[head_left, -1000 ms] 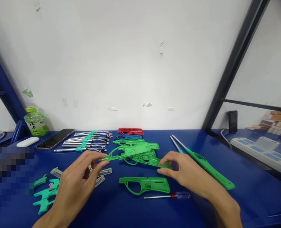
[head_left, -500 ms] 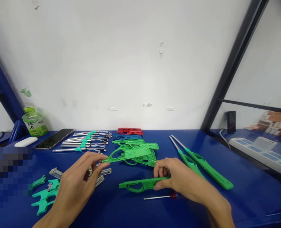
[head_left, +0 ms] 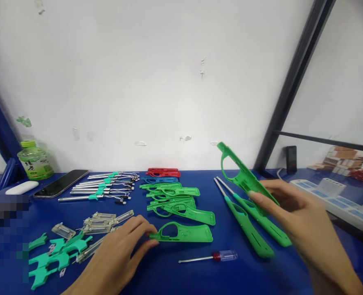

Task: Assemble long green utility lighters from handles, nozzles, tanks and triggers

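Observation:
My left hand (head_left: 129, 246) pinches the narrow tip of a green lighter casing half (head_left: 187, 232), which lies low over the blue table with its hollow side up. Raised at the right, my right hand (head_left: 294, 209) grips a second green lighter casing half (head_left: 241, 174) by its wide end, its narrow end pointing up and left. Behind the left one is a pile of green casing halves (head_left: 181, 207). A screwdriver (head_left: 221, 256) with a clear and red handle lies in front. Two assembled green lighters (head_left: 251, 233) with metal rods rest beneath my right hand.
Metal rods with wires (head_left: 100, 190) lie in a row at the back left. Clear fuel tanks (head_left: 100, 223) and teal plastic parts (head_left: 58, 256) are near my left hand. Also there: a phone (head_left: 61, 183), a bottle (head_left: 35, 162), red casings (head_left: 163, 172) and a power strip (head_left: 331, 198).
My right hand has lifted its green casing half up and to the right, tilting it. My left hand has lowered its casing half toward the table. The view has shifted slightly.

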`<state>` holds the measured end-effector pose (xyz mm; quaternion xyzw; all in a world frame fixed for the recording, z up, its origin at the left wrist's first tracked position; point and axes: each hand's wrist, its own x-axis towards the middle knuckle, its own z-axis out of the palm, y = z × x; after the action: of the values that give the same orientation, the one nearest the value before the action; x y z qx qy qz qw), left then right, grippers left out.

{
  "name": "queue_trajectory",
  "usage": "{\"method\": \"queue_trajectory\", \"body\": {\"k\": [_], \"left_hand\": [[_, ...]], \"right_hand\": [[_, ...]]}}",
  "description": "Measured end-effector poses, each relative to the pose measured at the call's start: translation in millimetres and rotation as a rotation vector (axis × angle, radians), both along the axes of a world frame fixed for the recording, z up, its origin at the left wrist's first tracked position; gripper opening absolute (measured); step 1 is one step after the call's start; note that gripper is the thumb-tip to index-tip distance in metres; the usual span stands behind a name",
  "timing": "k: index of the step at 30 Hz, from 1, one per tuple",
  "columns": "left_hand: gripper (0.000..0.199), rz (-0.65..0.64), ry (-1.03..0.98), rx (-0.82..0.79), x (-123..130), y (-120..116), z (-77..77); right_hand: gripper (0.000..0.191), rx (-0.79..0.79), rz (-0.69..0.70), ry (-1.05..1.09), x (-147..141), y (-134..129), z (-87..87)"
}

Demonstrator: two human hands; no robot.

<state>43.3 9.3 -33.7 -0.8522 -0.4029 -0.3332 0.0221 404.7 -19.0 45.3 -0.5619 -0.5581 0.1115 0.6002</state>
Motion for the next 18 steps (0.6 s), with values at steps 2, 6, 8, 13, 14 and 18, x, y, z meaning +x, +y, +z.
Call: {"method": "queue_trajectory", "body": {"k": [2,6,8,13,14,18], "left_hand": [[0.031,-0.01,0.031,-0.001,4.1,0.7,-2.3],[0.025,0.019,0.066,0.02,5.3,-3.0,-5.0],[0.025,0.049,0.078,0.058,1.3,-7.8,-2.2],[0.031,0.148,0.087,0.214,-29.6,-17.1,22.4],[0.032,0.172,0.098,0.205,-39.8,-17.5,28.5],[0.042,0.353,0.121,0.107,-87.7,-18.2,44.7]], "right_hand": [[0.043,0.035,-0.009,0.051,-3.8,-1.9,2.4],[0.052,0.079,-0.007,0.128,-10.3,-6.6,6.5],[0.058,0.067,0.002,0.153,-11.0,-7.6,5.5],[0.062,0.018,0.036,0.127,-13.3,-1.4,-0.5],[0.062,0.009,0.055,0.096,-15.6,0.9,-1.3],[0.061,-0.129,0.182,-0.091,-32.1,10.0,-6.3]]}}
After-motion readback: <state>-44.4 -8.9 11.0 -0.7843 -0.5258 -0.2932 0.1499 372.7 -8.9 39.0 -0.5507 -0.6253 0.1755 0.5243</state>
